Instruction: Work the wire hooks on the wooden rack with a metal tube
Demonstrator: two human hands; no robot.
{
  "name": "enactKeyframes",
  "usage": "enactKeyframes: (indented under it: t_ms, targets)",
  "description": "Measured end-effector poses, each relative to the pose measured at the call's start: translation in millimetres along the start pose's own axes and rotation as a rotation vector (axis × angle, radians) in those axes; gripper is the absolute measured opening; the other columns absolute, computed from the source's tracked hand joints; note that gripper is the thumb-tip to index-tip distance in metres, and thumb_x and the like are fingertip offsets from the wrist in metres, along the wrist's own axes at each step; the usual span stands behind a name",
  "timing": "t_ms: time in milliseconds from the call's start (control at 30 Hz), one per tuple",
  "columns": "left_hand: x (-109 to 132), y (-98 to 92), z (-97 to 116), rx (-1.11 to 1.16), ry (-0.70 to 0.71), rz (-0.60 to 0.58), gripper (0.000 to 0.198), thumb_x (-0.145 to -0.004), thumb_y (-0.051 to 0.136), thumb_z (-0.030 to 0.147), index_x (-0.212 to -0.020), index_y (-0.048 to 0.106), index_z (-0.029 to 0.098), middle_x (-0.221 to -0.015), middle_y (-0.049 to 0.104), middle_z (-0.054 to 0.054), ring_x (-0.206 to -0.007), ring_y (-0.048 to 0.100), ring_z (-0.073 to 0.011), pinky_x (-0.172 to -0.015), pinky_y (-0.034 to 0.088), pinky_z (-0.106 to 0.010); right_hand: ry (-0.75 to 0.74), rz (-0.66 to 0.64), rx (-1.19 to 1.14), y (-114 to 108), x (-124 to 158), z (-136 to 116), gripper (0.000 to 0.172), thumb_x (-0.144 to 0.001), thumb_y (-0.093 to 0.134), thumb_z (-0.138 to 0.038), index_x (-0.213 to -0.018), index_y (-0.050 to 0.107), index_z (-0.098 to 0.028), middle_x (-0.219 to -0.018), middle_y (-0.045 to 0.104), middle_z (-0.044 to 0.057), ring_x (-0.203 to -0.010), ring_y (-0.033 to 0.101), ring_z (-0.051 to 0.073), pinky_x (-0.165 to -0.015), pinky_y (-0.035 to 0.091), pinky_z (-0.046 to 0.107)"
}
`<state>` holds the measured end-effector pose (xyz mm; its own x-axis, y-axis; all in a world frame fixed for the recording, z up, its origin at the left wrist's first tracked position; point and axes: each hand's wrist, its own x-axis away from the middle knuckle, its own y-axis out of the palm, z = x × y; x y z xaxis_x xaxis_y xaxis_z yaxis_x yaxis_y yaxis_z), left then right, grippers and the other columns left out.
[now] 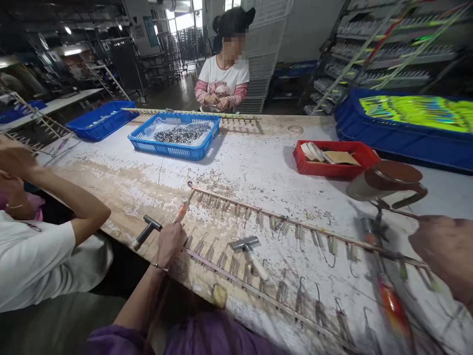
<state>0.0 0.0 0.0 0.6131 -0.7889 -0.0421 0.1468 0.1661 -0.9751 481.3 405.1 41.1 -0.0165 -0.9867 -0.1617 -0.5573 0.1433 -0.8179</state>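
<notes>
Head view: work in hand looks like tending the hooks on the rack [295,224], a long frame w/ two thin rails and rows of wire hooks lying across the table [258,162]. Left hand [170,241] sits at the rack's left end, fist closed round an orange-handled tool [183,209] whose tip reaches up to the rack's far-left corner. A dark T-bar [146,231] pokes out just left of that fist; can't tell if it's gripped too. Right hand [443,251] is over the rack's right end, blurred, w/ a thin rod [399,213] running to it; grip can't be made out. A blurred orange-red tool [391,305] lies over the rack's right part, near that hand. A hammer [249,249] lies between the rails, right of the left hand, untouched. My guess: a next move along the hooks calls for both hands steady on the rails and clear of the hammer. Beyond the rack: mug [384,180], red tray [332,158], blue basket [173,135]. Left of it, a co-worker's elbow [88,212]; across the table another person [223,81]
</notes>
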Motion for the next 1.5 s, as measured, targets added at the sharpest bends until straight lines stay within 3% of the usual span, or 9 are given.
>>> enactKeyframes:
  t_ms: [100,200,400,567,800,1033,1200,1333,1500]
  targets:
    - [1,6.0,-6,0.116,0.043,0.057,0.014,-0.093,0.059,0.017,-0.086,0.071,0.019,-0.093,0.073,-0.009,-0.093,0.066,-0.0233,-0.084,0.049,-0.032,0.032,0.099,-0.064,-19,24,-25,0.031,-0.084,0.067,-0.047,-0.061,0.062,-0.026,-0.097,0.07,0.028,-0.092,0.065,0.031,-0.069,0.037,0.048]
    - [6,9.8,-11,0.308,0.113,0.106,0.013,-0.092,0.061,0.018,-0.091,0.073,0.02,-0.098,0.073,-0.008,-0.096,0.068,-0.0221,-0.086,0.052,-0.033,0.02,0.007,-0.567,-28,60,-64,0.034,-0.072,0.079,-0.061,-0.073,0.065,-0.03,-0.089,0.07,0.015,-0.08,0.063,0.027,-0.072,0.045,0.048]
    - [18,10.8,-13,0.588,0.137,0.177,0.013,-0.093,0.062,0.027,-0.093,0.074,0.021,-0.09,0.074,-0.003,-0.086,0.068,-0.0185,-0.083,0.054,-0.031,0.039,-0.778,-0.995,-7,171,-143,0.046,-0.062,0.095,-0.054,-0.096,0.079,-0.027,-0.085,0.07,0.011,-0.064,0.058,0.015,-0.067,0.045,0.039]
    - [21,11.1,-18,0.699,0.097,0.189,0.018,-0.092,0.065,0.032,-0.096,0.078,0.021,-0.086,0.074,-0.003,-0.075,0.065,-0.0171,-0.074,0.054,-0.03,-0.014,-1.289,-1.037,62,256,-190,0.047,-0.077,0.084,-0.059,-0.109,0.08,-0.024,-0.103,0.078,0.016,-0.084,0.073,0.025,-0.08,0.057,0.041]
    - [20,7.4,-23,0.709,0.196,0.166,0.021,-0.095,0.062,0.031,-0.101,0.078,0.02,-0.097,0.076,-0.008,-0.09,0.07,-0.021,-0.084,0.056,-0.033,-0.204,-1.038,-0.724,152,277,-222,0.036,-0.098,0.058,-0.045,-0.116,0.073,-0.018,-0.101,0.077,0.011,-0.092,0.073,0.023,-0.089,0.06,0.042]
    - [17,10.6,-22,0.657,0.158,0.157,0.02,-0.092,0.062,0.02,-0.103,0.078,0.019,-0.089,0.072,-0.004,-0.072,0.063,-0.0151,-0.074,0.053,-0.028,-0.907,-0.717,0.078,140,299,-249,0.046,-0.107,0.048,-0.044,-0.137,0.065,-0.013,-0.146,0.062,0.021,-0.136,0.054,0.034,-0.116,0.04,0.051]
    - [16,14.5,-20,0.697,0.109,0.176,0.02,-0.089,0.063,0.02,-0.104,0.076,0.019,-0.09,0.074,-0.004,-0.076,0.067,-0.0164,-0.077,0.054,-0.03,-0.876,-0.664,0.247,143,318,-268,0.059,-0.1,0.056,-0.06,-0.129,0.067,-0.011,-0.128,0.066,0.025,-0.118,0.06,0.04,-0.098,0.05,0.052]
    - [16,16.7,-20,0.744,0.051,0.176,0.021,-0.088,0.064,0.024,-0.108,0.072,0.019,-0.087,0.074,-0.003,-0.075,0.069,-0.0172,-0.076,0.055,-0.031,-0.847,-0.692,0.27,153,322,-270,0.031,-0.097,0.062,-0.024,-0.124,0.069,-0.012,-0.121,0.068,0.024,-0.111,0.063,0.038,-0.087,0.054,0.045]
    - [18,19.4,-19,0.776,0.022,0.186,0.021,-0.09,0.063,0.029,-0.108,0.063,0.019,-0.09,0.074,-0.003,-0.075,0.07,-0.0167,-0.075,0.055,-0.031,-0.899,-0.609,0.308,162,316,-258,0.031,-0.097,0.049,-0.008,-0.121,0.068,-0.008,-0.118,0.069,0.023,-0.111,0.061,0.035,-0.094,0.051,0.046]
